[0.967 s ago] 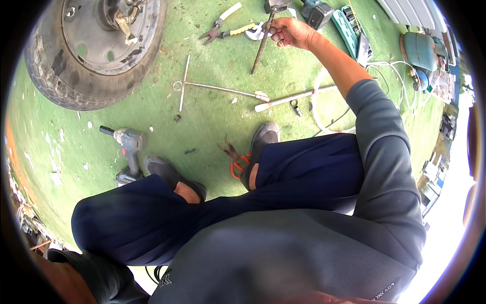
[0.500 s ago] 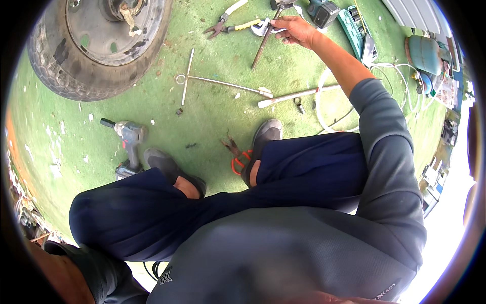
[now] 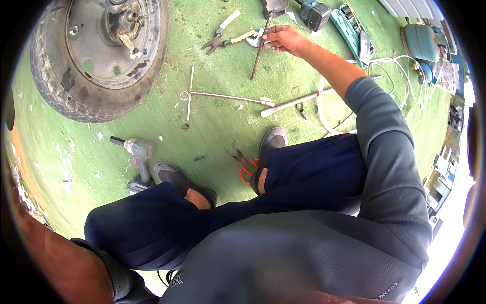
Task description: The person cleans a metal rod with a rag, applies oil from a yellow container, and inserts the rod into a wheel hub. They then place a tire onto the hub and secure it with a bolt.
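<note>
My right hand [image 3: 281, 39] is closed around a rusty metal rod [image 3: 256, 63], whose upper end meets a dark metal piece [image 3: 275, 7] on the green floor. Beside it are yellow-handled pliers [image 3: 217, 38], an adjustable wrench [image 3: 255, 39], a black-and-teal power tool [image 3: 316, 15] and an open teal case [image 3: 349, 35]. Below lie a thin metal T-handled tool [image 3: 223, 96] and a longer pale bar [image 3: 288, 105]. My left forearm [image 3: 66, 258] enters at the lower left; that hand is out of view.
A large tire on a wheel [image 3: 98, 93] is at upper left. An impact driver [image 3: 139, 152] and orange-handled pliers [image 3: 245, 167] lie by my feet. A white hose [image 3: 320, 109] coils at right near a teal gas cylinder [image 3: 420, 40] and various clutter.
My left forearm has moved further into view at the lower left edge. My right hand still grips the rod; floor objects shifted slightly in frame as the camera moved.
</note>
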`<act>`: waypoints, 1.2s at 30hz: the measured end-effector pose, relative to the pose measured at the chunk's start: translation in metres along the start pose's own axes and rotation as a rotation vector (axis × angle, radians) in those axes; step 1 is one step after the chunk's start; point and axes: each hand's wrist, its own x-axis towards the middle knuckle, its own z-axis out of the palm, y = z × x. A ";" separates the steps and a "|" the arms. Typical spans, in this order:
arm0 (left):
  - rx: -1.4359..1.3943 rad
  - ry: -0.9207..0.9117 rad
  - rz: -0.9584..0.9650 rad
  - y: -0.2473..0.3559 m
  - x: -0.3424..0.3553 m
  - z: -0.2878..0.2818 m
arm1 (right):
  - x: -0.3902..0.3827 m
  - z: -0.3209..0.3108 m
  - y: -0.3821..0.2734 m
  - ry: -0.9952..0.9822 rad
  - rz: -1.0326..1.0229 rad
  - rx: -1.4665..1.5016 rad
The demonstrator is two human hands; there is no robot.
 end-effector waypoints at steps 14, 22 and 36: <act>0.012 -0.369 -0.344 -0.036 0.018 0.057 | -0.021 0.016 -0.107 -0.273 -0.244 0.257; -0.289 -0.361 -0.591 -0.136 0.099 0.145 | -0.086 0.053 -0.206 -0.233 -0.454 0.324; -0.588 -0.144 -0.599 -0.143 0.084 0.156 | -0.117 0.097 -0.235 -0.171 -0.470 0.109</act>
